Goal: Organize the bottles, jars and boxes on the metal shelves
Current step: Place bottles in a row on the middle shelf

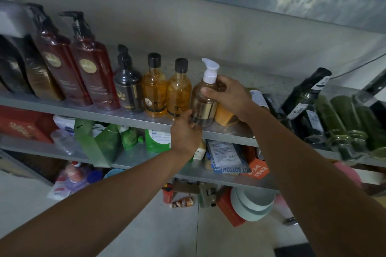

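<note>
My left hand (186, 131) is nearest. It cups the base of the clear pump bottle (203, 104), fingers curled under the bottom edge and thumb up its side, so the weight sits in my palm. My right hand (227, 96) wraps the bottle's shoulder just below the white pump, thumb across the front and fingers round the back. That grip keeps the bottle upright and lets me steer it.

I hold the bottle at the front lip of the metal shelf (62, 108), just beside the right-hand amber bottle (179, 91). My left hand hides the base, so I cannot tell whether it is down on the shelf.

I judge this spot to be the open end of an upright row: the two amber bottles, a black pump bottle (128, 87), then tall red pump bottles (92, 68). An orange container (223, 114) sits close behind my right wrist. Farther right, dark bottles (305, 98) and green bottles (344, 123) lie tipped over, unsorted.
</note>
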